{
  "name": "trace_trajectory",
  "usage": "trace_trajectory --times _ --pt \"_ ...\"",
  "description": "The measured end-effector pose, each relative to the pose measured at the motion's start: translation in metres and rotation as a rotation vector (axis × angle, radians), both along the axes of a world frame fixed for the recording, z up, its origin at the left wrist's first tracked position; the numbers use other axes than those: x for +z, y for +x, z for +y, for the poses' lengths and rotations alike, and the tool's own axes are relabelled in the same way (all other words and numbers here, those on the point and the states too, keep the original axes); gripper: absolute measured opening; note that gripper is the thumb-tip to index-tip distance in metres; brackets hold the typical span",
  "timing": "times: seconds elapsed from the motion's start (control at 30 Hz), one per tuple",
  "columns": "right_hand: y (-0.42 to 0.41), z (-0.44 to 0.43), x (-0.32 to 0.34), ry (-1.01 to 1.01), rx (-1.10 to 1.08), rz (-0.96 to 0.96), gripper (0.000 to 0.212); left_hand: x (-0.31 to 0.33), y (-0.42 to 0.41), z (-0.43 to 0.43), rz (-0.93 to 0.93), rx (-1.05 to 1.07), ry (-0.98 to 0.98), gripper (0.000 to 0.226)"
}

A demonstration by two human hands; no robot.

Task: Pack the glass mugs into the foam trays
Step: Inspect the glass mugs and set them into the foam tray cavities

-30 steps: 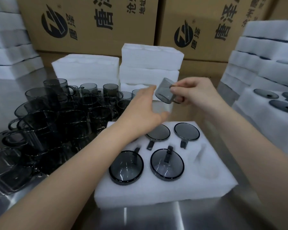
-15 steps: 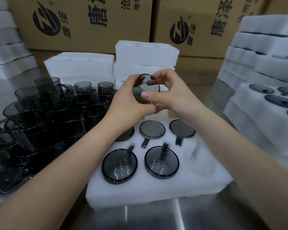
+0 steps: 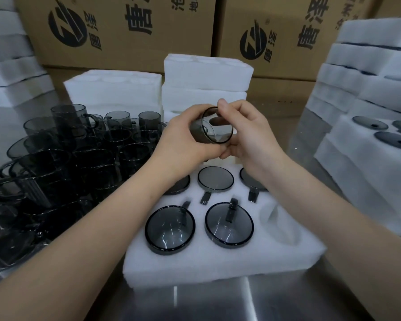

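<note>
head: mug (image 3: 214, 129) between both hands (image 3: 218, 137)

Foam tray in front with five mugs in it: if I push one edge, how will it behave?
The foam tray looks like thick soft foam, so probably light and slightly bendy; most weight is likely the packed mugs. On the smooth steel table it should slide easily. The mugs sit sunk in pockets, so they probably stay put.
</note>
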State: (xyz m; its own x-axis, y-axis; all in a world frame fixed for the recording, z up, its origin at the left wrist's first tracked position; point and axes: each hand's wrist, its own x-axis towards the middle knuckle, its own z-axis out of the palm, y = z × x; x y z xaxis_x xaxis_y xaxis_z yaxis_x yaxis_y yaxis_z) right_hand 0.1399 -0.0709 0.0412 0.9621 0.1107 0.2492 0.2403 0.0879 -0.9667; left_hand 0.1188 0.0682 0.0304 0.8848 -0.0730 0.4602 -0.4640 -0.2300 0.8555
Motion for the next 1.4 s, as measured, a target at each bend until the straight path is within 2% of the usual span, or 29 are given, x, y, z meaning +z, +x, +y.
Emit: trace_trajectory --times 0.17,0.27,0.33,0.4,0.47,0.57,0.7,0.87,0.97,1.07,1.13,1.2,1.3,1.4 --pt "0.004 -0.004 0.002 0.188 0.239 0.123 0.013 0.0 0.003 0.004 -0.01 0.014 -0.134 0.052" --pt "0.004 -0.005 0.001 0.225 0.373 0.12 0.027 -0.002 0.006 0.007 0.022 0.017 -0.206 0.054" --pt "0.002 -0.002 -0.001 0.173 0.391 0.065 0.035 -0.004 0.008 0.008 0.06 0.023 -0.253 0.051" --pt "0.002 0.0 -0.003 0.114 0.341 0.017 0.04 -0.005 0.008 0.008 0.074 0.026 -0.274 0.044" --pt "0.001 0.002 -0.004 0.085 0.278 0.002 0.035 -0.005 0.008 0.007 0.061 0.012 -0.236 0.04" --pt "0.001 0.001 -0.005 -0.034 0.157 -0.025 0.031 -0.005 0.008 0.006 0.04 -0.012 -0.147 0.043" --pt "-0.002 0.003 -0.005 -0.215 0.005 -0.09 0.041 -0.004 0.004 0.002 0.028 -0.052 -0.031 0.048" --pt "-0.004 0.011 -0.005 -0.271 -0.273 -0.203 0.037 -0.001 0.001 -0.005 0.012 -0.086 0.03 0.047" --pt "-0.002 0.009 -0.001 -0.111 -0.358 -0.176 0.035 -0.001 -0.002 -0.01 -0.002 -0.132 -0.041 0.049" --pt "-0.001 0.004 0.004 0.041 -0.264 -0.055 0.032 0.0 0.003 -0.006 0.003 -0.11 -0.223 0.048" --pt "0.0 0.003 0.003 0.063 -0.091 0.065 0.028 0.002 0.006 -0.002 0.062 -0.069 -0.334 0.049" --pt "0.002 0.002 0.003 0.085 0.136 0.169 0.035 0.004 0.005 0.0 0.106 -0.064 -0.389 0.051" --pt "0.001 0.001 0.002 0.056 0.332 0.126 0.039 0.005 0.005 0.0 0.117 -0.099 -0.405 0.047" --pt "0.0 -0.001 0.002 0.123 0.349 0.067 0.041 0.006 0.005 0.001 0.158 -0.099 -0.428 0.045"
